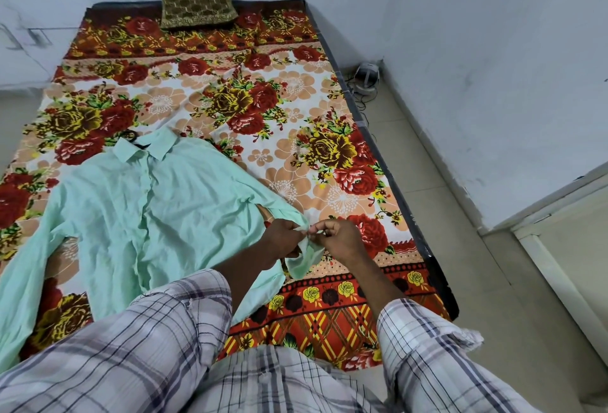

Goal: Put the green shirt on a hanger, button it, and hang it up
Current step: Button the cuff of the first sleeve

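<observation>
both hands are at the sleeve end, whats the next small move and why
Probably finish fastening the cuff: the left hand and right hand both pinch its edges together. The shirt lies on the bed with the hanger hook showing at the collar, so hanging likely comes afterwards.

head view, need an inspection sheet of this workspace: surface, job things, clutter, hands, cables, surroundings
surface: bed with a floral sheet, rumpled near the middle.
job's things: green shirt lies front up with sleeves spread; dark hanger hook sticks out at the collar; front looks closed, buttons too small to tell.
clutter: brown patterned cushion at the head of the bed.
hands: left hand and right hand both pinch the cuff of the sleeve on the picture's right.
cables: dark cables trail on the floor by a white device beside the bed.
surroundings: pale wall, tiled floor.
</observation>
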